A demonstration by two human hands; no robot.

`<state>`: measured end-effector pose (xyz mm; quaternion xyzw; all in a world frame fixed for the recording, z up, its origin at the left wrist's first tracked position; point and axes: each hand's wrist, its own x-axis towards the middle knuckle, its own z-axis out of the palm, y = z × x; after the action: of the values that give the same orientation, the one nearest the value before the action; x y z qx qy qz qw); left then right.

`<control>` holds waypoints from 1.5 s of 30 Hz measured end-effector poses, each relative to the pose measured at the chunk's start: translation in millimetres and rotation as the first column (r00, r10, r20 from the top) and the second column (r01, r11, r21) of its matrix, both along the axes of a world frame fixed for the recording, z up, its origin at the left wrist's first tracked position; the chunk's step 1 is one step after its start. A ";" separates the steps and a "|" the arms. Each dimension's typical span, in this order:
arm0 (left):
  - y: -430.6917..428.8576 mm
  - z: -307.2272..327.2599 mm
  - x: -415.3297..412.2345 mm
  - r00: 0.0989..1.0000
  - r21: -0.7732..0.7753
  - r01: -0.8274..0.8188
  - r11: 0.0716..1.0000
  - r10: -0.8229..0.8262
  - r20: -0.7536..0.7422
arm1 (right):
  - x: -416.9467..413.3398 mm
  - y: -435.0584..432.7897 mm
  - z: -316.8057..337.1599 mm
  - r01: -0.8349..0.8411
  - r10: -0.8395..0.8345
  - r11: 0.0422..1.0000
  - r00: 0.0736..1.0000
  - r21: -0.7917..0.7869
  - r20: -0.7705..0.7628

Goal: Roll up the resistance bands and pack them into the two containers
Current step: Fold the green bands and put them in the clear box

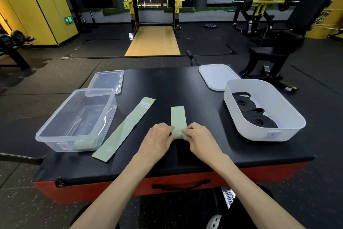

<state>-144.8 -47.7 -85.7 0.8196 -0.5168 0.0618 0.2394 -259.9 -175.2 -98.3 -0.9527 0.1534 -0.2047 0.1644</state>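
So, green band (178, 117): lies right in front of the person, long axis pointing straight away from them, rolled-up end nearest.
Hands: left hand (159, 136) + right hand (199, 136) both pinch the roll, one per side, equally close.
Next, imo: keep rolling fwd, away from the body.
Drop spot: prob the clear container (55, 113), off to the left, so left hand's nearer.

"30" on green band (124, 128), "STAR" on yellow drum (334, 17)

Glossy clear plastic container (55, 132) — matt green cloth band (118, 134).
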 end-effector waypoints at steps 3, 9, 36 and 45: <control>-2.7 0.2 0.3 0.999 0.021 0.043 0.999 -0.043 -0.010 | 1.8 -1.8 -1.7 0.001 -0.001 1.000 1.000 -0.008 -0.004; -6.9 -1.4 5.9 0.998 0.047 0.048 0.998 -0.045 -0.049 | 4.6 -4.2 -3.6 -0.003 0.002 1.000 0.999 -0.022 -0.043; -1.4 20.6 7.5 0.915 0.140 0.006 0.990 0.051 -0.401 | -9.2 3.6 1.1 -0.037 0.039 0.996 0.999 0.075 -0.025; -1.0 14.4 9.7 0.892 0.100 -0.037 0.994 0.078 -0.445 | -11.9 -1.9 1.8 -0.044 0.041 0.991 0.999 0.129 0.021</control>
<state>-135.2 -48.7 -71.3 0.8366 -0.4254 -0.1446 0.3133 -271.8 -177.1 -96.5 -0.9411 0.1444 -0.1997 0.2316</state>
